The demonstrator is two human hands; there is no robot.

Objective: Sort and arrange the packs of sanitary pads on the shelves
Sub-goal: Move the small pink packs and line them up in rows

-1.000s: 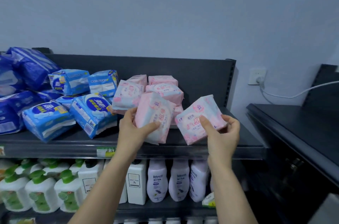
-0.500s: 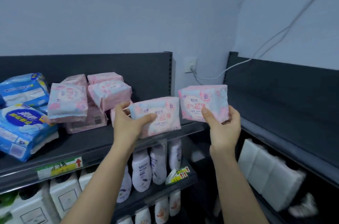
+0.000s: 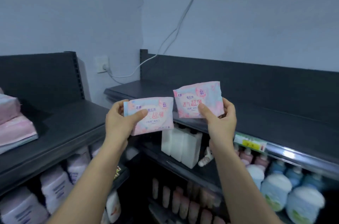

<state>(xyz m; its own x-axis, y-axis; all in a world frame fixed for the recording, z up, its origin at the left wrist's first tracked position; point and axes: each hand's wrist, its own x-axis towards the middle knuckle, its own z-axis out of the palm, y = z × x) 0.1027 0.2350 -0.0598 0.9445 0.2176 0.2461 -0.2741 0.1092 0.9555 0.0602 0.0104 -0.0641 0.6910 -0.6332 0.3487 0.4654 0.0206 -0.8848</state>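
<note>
My left hand [image 3: 122, 122] grips a pink and pale-blue pack of sanitary pads [image 3: 156, 113] by its left end, thumb across the front. My right hand [image 3: 221, 122] grips a second matching pink pack [image 3: 194, 97] by its lower right corner, held slightly higher. Both packs hang in the air in front of the corner where two dark shelf units meet, just before the front edge of the right unit's top shelf [image 3: 275, 113]. A stack of more pink packs [image 3: 12, 122] lies on the left shelf [image 3: 73, 128] at the frame's left edge.
A wall socket [image 3: 102, 64] with a white cable sits in the corner. White bottles [image 3: 181, 143] stand under the right shelf, round blue and white containers [image 3: 286, 192] lower right. Pale lilac bottles [image 3: 55, 185] fill the lower left shelf.
The view has swung right, away from the blue and pink stacks. Both hands carried their pink packs rightward, over to the right shelf unit.
</note>
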